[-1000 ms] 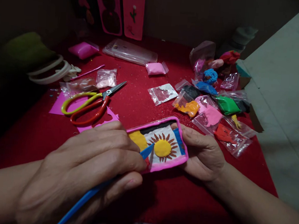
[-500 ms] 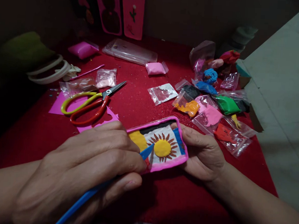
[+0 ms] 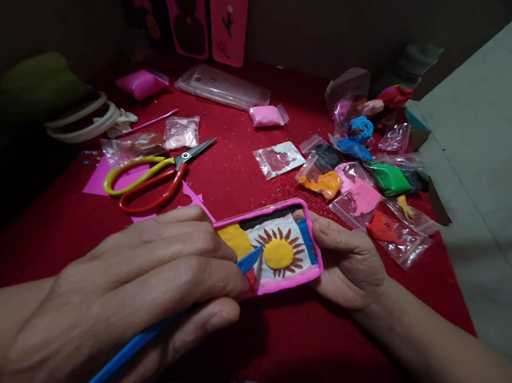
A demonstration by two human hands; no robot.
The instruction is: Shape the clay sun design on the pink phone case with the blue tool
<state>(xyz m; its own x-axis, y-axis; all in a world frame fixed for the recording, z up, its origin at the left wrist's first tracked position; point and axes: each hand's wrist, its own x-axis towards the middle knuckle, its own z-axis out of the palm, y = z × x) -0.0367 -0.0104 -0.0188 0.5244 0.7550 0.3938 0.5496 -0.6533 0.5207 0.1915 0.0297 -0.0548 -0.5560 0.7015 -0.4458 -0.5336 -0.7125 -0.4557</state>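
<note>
Left hand (image 3: 146, 283) closed around a slim blue plastic modelling tool (image 3: 120, 353), its pointed tip at the brown petal-like rays left of a flat yellow clay disc (image 3: 278, 254); whether tip touches clay cannot be told. Right hand (image 3: 347, 260) grips the far end of the pink-rimmed rectangular clay-covered panel (image 3: 268, 267), thumb on its edge. Panel lies between both hands, tilted above a red cloth (image 3: 227, 155). Yellow-and-red-handled metal scissors (image 3: 180, 161) rest beyond left hand; clear bags of coloured clay (image 3: 360, 195) lie beyond right hand.
</note>
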